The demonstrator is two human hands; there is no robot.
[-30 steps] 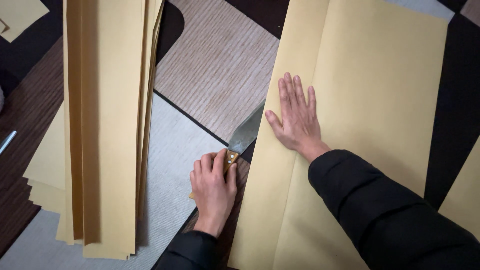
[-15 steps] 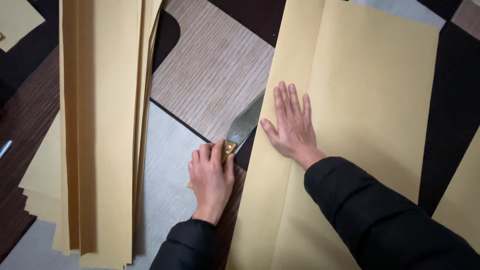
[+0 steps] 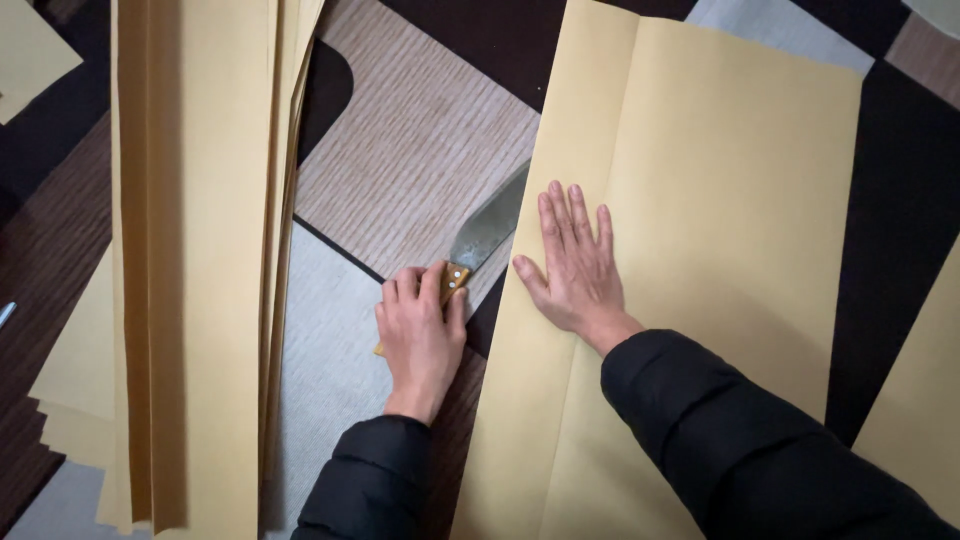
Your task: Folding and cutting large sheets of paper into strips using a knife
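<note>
A home floor: patterned carpet (image 3: 420, 160) under stacked paper sheets (image 3: 200, 250).

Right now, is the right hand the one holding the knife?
No, the right hand lies flat on the folded yellow paper, while the left hand grips the knife by its wooden handle.

Soft, even indoor light, sharp focus throughout, faint shadows beside the yellow paper stack (image 3: 200, 250), no glare.

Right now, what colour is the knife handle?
Light wooden brown with pale rivets, on the knife handle; head view.
</note>
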